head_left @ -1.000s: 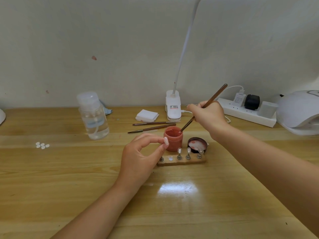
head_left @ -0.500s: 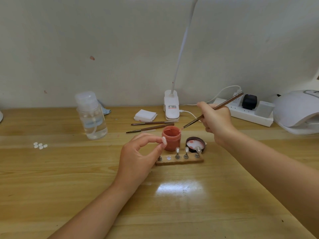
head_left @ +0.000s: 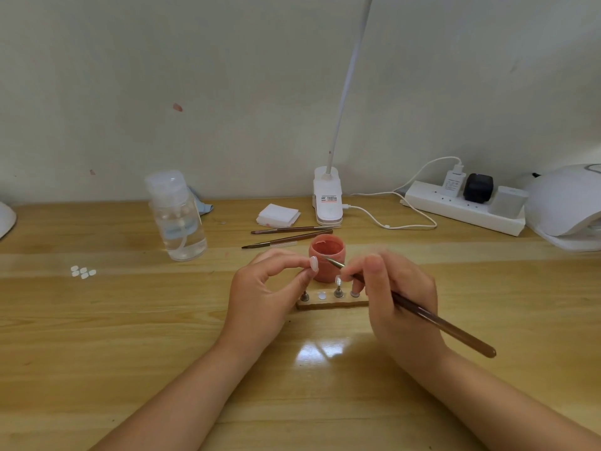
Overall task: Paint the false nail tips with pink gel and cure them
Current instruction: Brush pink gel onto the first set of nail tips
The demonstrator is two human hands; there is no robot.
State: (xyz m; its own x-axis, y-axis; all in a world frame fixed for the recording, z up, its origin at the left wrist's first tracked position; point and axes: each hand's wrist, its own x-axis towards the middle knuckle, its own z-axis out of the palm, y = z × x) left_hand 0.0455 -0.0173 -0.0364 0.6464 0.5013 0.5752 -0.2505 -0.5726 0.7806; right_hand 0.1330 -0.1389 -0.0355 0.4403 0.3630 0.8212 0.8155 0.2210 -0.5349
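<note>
A small open pot of pink gel (head_left: 326,255) stands mid-table, behind a wooden holder (head_left: 331,304) with metal pegs. One peg carries a clear nail tip (head_left: 338,281), and one slot shows only a white disc (head_left: 322,296). My left hand (head_left: 263,294) pinches a white nail tip (head_left: 313,264) between thumb and forefinger, just left of the pot. My right hand (head_left: 393,297) grips a brown brush (head_left: 439,323). Its bristle end (head_left: 330,260) points left, close to the pinched tip. My right hand hides the holder's right end and the pot's lid.
A clear liquid bottle (head_left: 177,219) stands at the left, with several loose nail tips (head_left: 83,272) nearer the left edge. Two spare brushes (head_left: 286,236), white pads (head_left: 278,214) and a clip lamp (head_left: 327,200) lie behind the pot. A power strip (head_left: 461,211) and a white curing lamp (head_left: 566,206) sit at the right.
My right hand lifted the brush out of the pink pot, swung it right, then brought it down in front of the holder with the bristles near the pinched tip. My left hand stayed put.
</note>
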